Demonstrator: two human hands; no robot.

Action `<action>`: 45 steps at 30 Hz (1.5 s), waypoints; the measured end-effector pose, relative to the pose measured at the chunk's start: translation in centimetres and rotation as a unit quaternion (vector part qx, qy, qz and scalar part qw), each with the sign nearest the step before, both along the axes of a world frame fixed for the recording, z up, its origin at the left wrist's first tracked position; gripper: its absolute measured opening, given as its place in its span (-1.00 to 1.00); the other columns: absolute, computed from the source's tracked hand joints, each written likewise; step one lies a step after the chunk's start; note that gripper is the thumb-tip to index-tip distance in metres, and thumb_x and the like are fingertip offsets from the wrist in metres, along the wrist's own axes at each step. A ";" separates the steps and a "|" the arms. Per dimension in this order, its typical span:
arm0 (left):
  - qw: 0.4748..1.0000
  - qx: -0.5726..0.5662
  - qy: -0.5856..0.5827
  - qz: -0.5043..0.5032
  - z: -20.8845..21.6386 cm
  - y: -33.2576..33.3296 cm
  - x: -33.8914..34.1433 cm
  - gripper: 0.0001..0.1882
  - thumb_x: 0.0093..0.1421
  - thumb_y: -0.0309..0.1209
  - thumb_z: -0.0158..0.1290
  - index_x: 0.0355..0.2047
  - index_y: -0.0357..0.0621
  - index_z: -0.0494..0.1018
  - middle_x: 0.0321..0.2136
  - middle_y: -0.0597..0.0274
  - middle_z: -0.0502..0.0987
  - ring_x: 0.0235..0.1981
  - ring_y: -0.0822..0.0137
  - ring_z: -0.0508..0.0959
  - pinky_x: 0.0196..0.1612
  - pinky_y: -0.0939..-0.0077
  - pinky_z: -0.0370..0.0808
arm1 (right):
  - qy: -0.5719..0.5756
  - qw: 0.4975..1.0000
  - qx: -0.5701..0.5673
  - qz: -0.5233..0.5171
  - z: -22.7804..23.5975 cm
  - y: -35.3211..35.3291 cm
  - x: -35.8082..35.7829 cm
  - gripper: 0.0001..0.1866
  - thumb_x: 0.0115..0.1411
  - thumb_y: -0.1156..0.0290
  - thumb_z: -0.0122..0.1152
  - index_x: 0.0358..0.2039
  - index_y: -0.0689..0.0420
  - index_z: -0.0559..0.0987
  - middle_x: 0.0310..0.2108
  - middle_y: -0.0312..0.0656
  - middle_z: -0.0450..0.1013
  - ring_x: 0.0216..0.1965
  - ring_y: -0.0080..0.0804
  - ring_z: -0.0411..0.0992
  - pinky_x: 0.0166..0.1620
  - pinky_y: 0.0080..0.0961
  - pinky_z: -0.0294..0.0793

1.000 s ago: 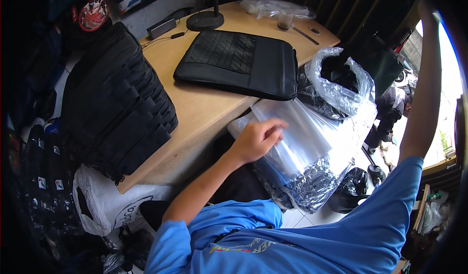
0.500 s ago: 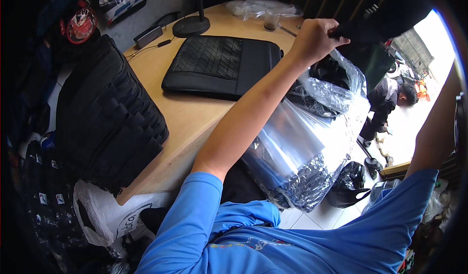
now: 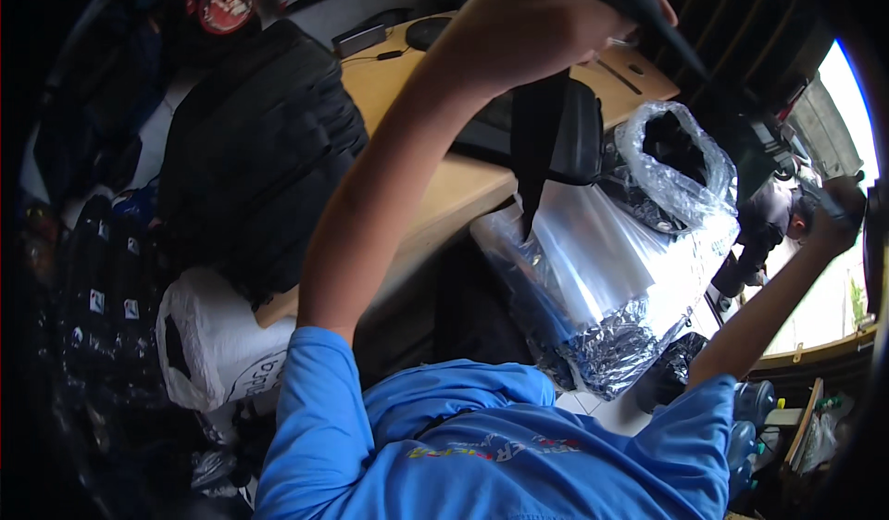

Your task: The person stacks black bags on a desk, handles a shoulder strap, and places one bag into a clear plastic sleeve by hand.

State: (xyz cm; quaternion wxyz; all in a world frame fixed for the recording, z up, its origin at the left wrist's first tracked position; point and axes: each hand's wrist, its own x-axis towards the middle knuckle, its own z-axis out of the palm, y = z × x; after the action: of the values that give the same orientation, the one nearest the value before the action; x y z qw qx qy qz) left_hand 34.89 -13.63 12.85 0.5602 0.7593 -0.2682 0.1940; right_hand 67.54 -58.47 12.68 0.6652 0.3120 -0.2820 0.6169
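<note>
My left hand [image 3: 546, 20], raised high in the middle, is closed round a black strap [image 3: 539, 131]. One end of it dangles below the hand, across the table edge. Another dark length runs from the fingers toward the right and fades into the dark background. Far to the right, against the bright doorway, my right hand [image 3: 838, 216] is closed on a strap-like dark piece; its fingers are in shadow. Beneath and between the arms sits a large clear plastic bag [image 3: 593, 261] with dark contents. Behind the hanging strap lies a flat black padded case [image 3: 579, 136], partly hidden.
A wooden table [image 3: 463, 187] spans the middle. On its left stands a bulky black stack or bag [image 3: 259, 150], above a white plastic bag [image 3: 222, 344]. Blue bottles [image 3: 752, 404] stand at the lower right. Another person [image 3: 764, 228] is bent over near the doorway.
My left hand has come closer and up, with the black strap now hanging from it. My right hand has come into view at the right. The view has shifted, moving the table and bags.
</note>
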 end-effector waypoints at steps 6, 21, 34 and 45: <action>0.994 -0.034 0.006 0.108 -2.0 0.5 -7.6 -0.63 -0.08 -0.68 -0.19 -0.22 -0.32 0.42 -0.37 0.23 0.48 -0.34 0.56 0.45 -0.25 0.72 0.38 | -0.113 0.770 -0.273 -0.565 -21.8 16.0 -11.7 -0.59 0.28 0.14 -0.18 -0.05 0.20 0.36 -0.75 -0.48 0.04 -0.77 -0.71 -0.01 -0.64 -0.67 0.04; 0.891 0.061 0.025 0.448 0.1 -1.2 -20.4 -0.64 -0.16 -0.70 -0.13 -0.27 -0.42 0.41 -0.45 0.20 0.47 -0.43 0.49 0.43 -0.36 0.71 0.35 | -0.534 0.688 -0.050 -0.490 -9.2 39.4 -39.2 -0.15 -0.13 0.35 0.42 0.14 0.29 0.18 -0.20 -0.13 0.40 -0.18 -0.45 0.38 -0.12 -0.51 0.36; 0.839 -0.010 0.057 0.540 -1.6 -0.8 -22.8 -0.51 -0.20 -0.72 0.03 -0.14 -0.37 0.38 -0.39 0.24 0.44 -0.38 0.50 0.43 -0.28 0.72 0.33 | -0.480 0.764 -0.088 -0.422 -5.7 40.3 -40.1 -0.34 -0.06 0.59 0.19 0.11 0.24 0.24 -0.16 -0.22 0.36 -0.19 -0.54 0.34 -0.12 -0.63 0.32; 0.864 -0.034 -0.164 0.475 -10.0 1.3 -21.6 -0.44 -0.02 -0.34 0.22 -0.05 -0.24 0.25 -0.33 0.32 0.36 -0.45 0.61 0.30 -0.41 0.77 0.27 | -0.657 0.630 0.002 -0.415 1.2 38.9 -40.9 -0.45 -0.03 0.60 0.07 0.03 0.40 0.25 -0.23 -0.01 0.42 -0.18 -0.43 0.38 -0.11 -0.56 0.37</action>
State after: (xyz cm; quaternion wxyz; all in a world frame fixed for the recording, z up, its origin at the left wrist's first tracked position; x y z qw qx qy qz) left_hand 13.27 -12.29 2.82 0.3737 0.7327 0.0437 0.5671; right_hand 26.59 -19.61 13.88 0.4891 -0.3245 -0.7449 0.3172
